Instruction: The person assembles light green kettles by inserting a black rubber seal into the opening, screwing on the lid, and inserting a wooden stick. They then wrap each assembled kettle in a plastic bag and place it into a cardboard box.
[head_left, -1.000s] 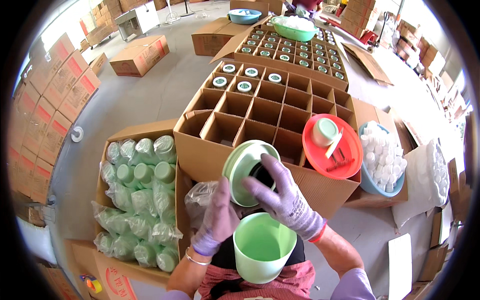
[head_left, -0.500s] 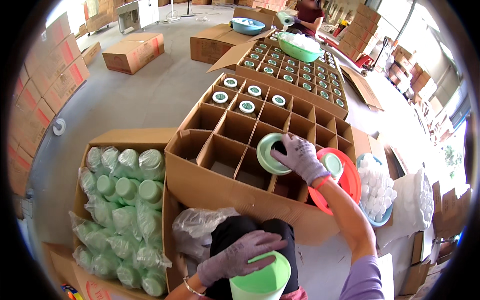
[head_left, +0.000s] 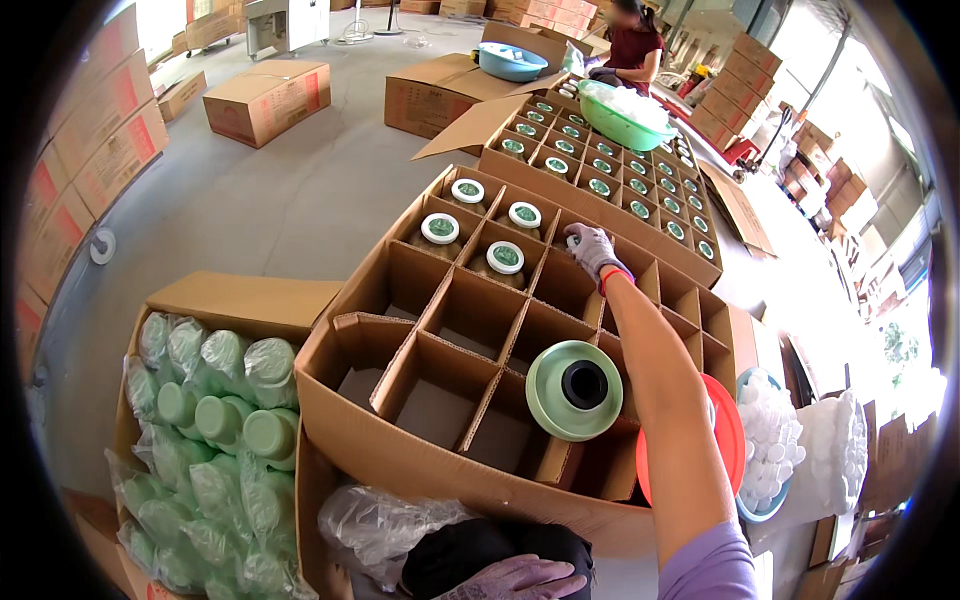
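— Where's your right hand?
— My right hand [head_left: 592, 248], in a greyish-purple knit glove, is at the far part of the divided brown cardboard carton [head_left: 400, 450], beside the jars with round white-and-green lids [head_left: 525, 214]. Its fingers curl down; I can't tell whether they grip anything.
— Your left?
— My left hand [head_left: 520, 578], gloved alike, lies low by my black trousers [head_left: 480, 550], fingers extended, palm hidden; I can't tell its hold.
— The pale green round plastic piece [head_left: 550, 395]?
— On the front dividers, beside the red round plastic basin [head_left: 735, 440].
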